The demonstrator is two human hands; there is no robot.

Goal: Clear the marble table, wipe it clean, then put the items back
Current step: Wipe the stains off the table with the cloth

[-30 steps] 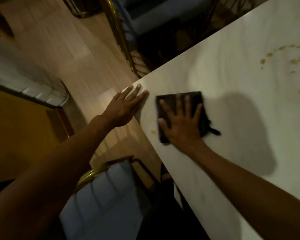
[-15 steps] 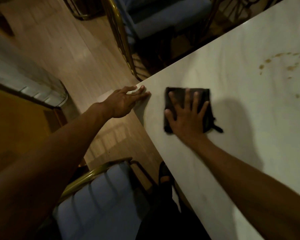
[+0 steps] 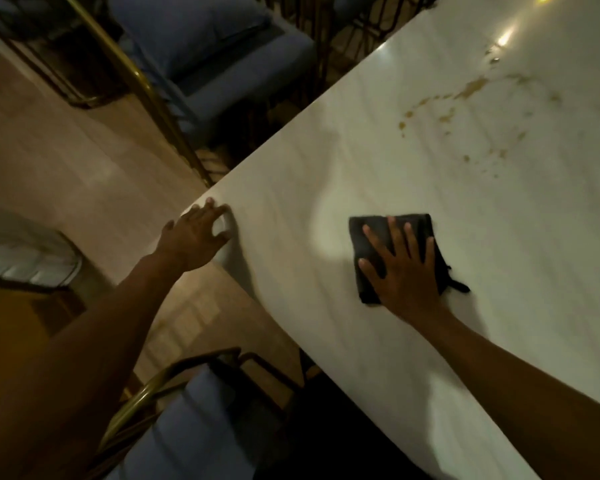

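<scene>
While your right hand (image 3: 404, 271) lies flat on the dark folded cloth (image 3: 394, 251), fingers straight and spread, it's pressing the cloth down onto the marble counter (image 3: 465, 237) rather than curling around it, so that grip is released, just palm and fingers on fabric. The cloth sits a fair way in from the counter's near edge, folded into a rough square, and a little loop or tag pokes out from its right side past your wrist. Your left hand (image 3: 196, 237) is over at the corner of the counter, fingers bent and hooked over the edge there, thumb tucked round below, so it's clutching the corner. The two hands are well apart, with a bare stretch of marble between them.

Further up the counter from the cloth there's a scatter of brownish stains (image 3: 465, 109), an arc of drips and spots, well clear of the cloth. A couple of bright light reflections show near the far end of the slab.

Off the counter, you've got a blue cushioned chair with a brass-coloured frame (image 3: 174, 410) right below your left arm, and another blue chair (image 3: 208, 53) tucked in at the far side. The floor (image 3: 66, 168) is light wood.
</scene>
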